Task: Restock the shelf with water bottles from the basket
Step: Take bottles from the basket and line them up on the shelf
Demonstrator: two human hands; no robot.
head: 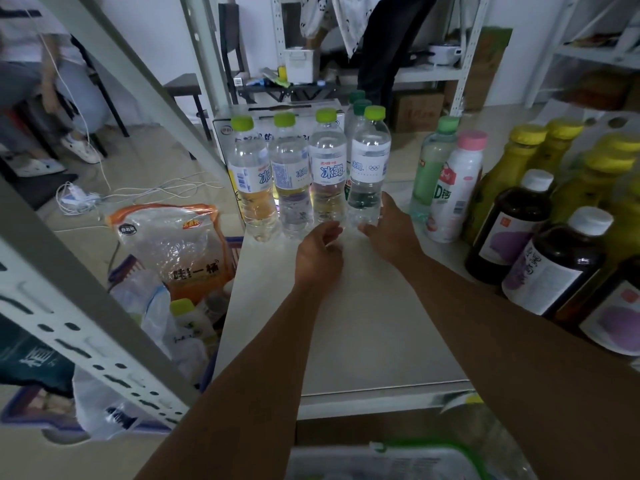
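Observation:
Several clear water bottles with lime caps stand in a row at the far edge of the white shelf (346, 323). My right hand (391, 233) grips the base of the rightmost water bottle (369, 168), thumb on its right side and fingers at its front. My left hand (318, 258) hovers just in front of the third bottle (327, 174), fingers loosely curled and holding nothing. The green-rimmed basket (460, 455) shows at the bottom edge, with another clear bottle (485, 431) lying at its right.
Green, pink-capped, yellow and dark drink bottles (453, 192) fill the shelf's right side. A slanted metal upright (104, 344) crosses on the left. A purple basket of bagged goods (166, 271) sits on the floor beside the shelf. People stand behind.

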